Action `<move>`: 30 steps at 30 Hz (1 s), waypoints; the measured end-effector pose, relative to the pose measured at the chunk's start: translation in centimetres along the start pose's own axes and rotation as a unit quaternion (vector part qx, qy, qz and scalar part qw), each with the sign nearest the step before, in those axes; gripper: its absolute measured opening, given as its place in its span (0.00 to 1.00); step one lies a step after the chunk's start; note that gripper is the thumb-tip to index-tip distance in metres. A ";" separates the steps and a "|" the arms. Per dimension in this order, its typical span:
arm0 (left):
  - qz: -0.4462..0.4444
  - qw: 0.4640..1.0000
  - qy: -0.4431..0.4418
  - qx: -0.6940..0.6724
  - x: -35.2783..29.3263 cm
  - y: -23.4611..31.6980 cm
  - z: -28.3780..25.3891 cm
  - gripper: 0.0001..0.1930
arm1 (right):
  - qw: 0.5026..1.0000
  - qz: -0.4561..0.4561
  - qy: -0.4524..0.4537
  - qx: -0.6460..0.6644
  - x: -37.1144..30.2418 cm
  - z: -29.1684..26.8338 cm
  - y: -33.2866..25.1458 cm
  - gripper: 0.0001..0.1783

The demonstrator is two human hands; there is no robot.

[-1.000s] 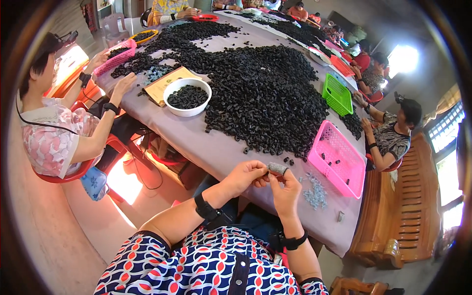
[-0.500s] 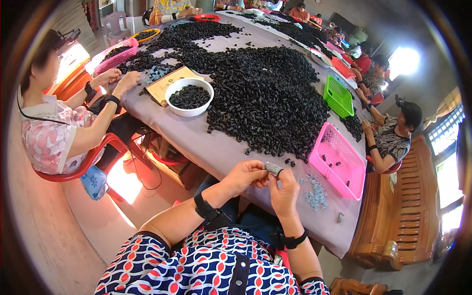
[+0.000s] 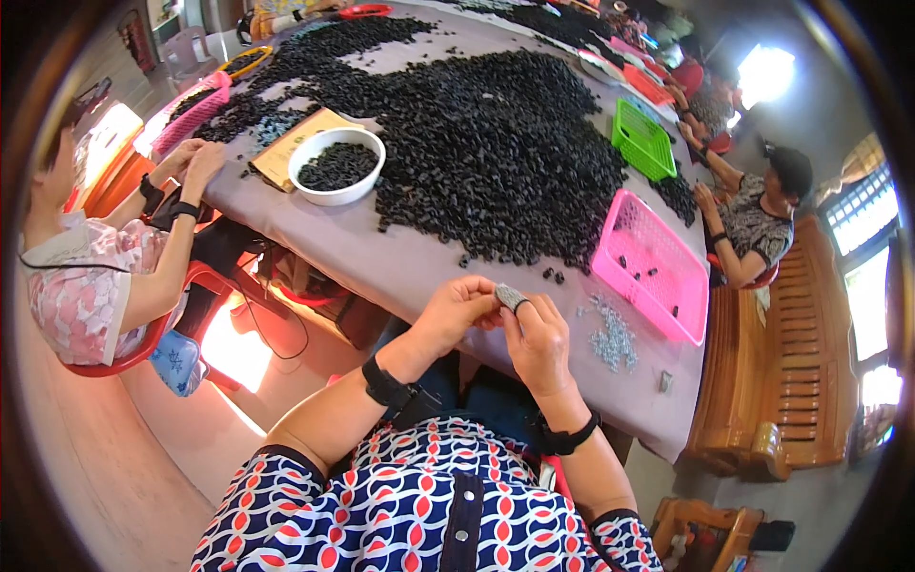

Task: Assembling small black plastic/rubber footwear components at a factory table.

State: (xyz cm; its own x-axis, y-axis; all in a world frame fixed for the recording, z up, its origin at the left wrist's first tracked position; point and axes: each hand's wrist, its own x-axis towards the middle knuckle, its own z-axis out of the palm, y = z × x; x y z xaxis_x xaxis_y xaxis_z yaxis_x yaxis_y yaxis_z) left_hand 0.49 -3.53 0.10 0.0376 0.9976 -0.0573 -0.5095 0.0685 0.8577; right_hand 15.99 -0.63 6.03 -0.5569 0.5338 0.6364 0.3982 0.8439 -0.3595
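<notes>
My left hand [image 3: 459, 313] and my right hand [image 3: 541, 345] meet above the near edge of the table, fingertips pinched together. A grey finger sleeve [image 3: 510, 296] with a dark band covers what looks like my right index finger. Whatever small piece lies between the fingertips is hidden. Just beyond my hands spreads a big heap of small black rubber-like parts [image 3: 496, 162]. To the right of my right hand lies a scatter of small pale, clear bits [image 3: 613, 336]. A pink plastic basket [image 3: 658, 276] beside it holds a few black parts.
A white bowl [image 3: 336, 195] of black parts stands left of the heap, by a brown paper pad [image 3: 276, 160]. A green basket [image 3: 643, 143] sits farther right. A small grey piece [image 3: 665, 381] lies near the right edge. People sit at both sides; a wooden bench [image 3: 801, 353] stands right.
The view has shifted, so the table's contents sit slightly higher and farther left. My hands remain pinched together, their fingers turned a little.
</notes>
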 end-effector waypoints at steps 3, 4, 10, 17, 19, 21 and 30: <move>0.000 1.000 0.010 -0.011 0.0 0.0 -0.1 0.09 | 1.000 0.010 -0.022 0.003 -0.4 0.0 0.0 0.09; -0.004 1.000 0.008 -0.011 -0.1 0.1 -0.1 0.09 | 1.000 -0.002 -0.020 0.005 -0.6 0.0 0.1 0.10; -0.016 1.000 0.009 0.021 -0.4 0.6 0.6 0.09 | 1.000 -0.004 0.003 0.012 -0.5 0.2 0.0 0.13; -0.012 1.000 -0.001 0.020 -0.7 0.3 0.7 0.09 | 0.999 0.041 -0.018 0.026 -0.5 -0.7 -0.5 0.08; -0.010 1.000 -0.002 0.017 -0.7 0.1 0.8 0.09 | 0.999 0.034 -0.017 0.021 -0.6 -0.6 -0.2 0.07; -0.011 0.999 -0.005 0.031 -0.6 -0.1 0.7 0.09 | 0.999 0.028 -0.016 0.016 -0.7 -0.6 -0.1 0.07; -0.020 0.999 0.025 0.010 -0.5 0.9 0.2 0.06 | 0.986 0.157 -0.023 0.053 1.5 -0.5 2.8 0.08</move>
State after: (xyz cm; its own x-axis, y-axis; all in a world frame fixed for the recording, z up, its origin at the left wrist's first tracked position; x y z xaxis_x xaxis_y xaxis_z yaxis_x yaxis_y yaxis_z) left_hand 0.22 -3.97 0.98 0.0140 0.9930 -0.1172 -0.4910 0.1090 0.8643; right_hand 16.66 2.54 6.35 -0.4512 0.7700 0.4511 0.4792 0.6354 -0.6055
